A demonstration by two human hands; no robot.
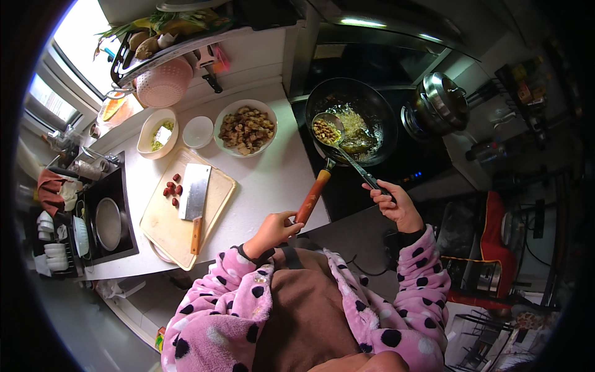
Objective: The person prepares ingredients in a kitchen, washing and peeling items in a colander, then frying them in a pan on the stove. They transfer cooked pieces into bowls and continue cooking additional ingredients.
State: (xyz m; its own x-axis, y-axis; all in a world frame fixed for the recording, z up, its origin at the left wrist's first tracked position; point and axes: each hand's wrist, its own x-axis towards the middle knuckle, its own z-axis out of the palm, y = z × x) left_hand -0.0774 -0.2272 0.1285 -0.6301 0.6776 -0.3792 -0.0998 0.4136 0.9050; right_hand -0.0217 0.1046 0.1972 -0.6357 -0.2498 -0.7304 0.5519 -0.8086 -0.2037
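On the cooktop sits a dark wok point(387, 118) with oil and pale bubbling bits inside. My left hand point(276, 230) is closed round the end of the wok's wooden handle point(315, 193). In my right hand point(398, 204) is the dark grip of a metal ladle point(354, 165), which reaches into the wok. Small brown pieces point(325, 131), too small to name, fill the ladle's bowl, held over the wok's left side. Left of the wok, a white bowl point(271, 113) of browned chunks, perhaps meat, stands on the counter.
A cleaver point(196, 186) and several red dates point(173, 186) lie on the cutting board point(162, 224). Beside them are a small white bowl point(198, 131) and an oval dish point(147, 139) with green bits. A lidded pot point(443, 105) stands right of the wok; the sink point(128, 217) is far left.
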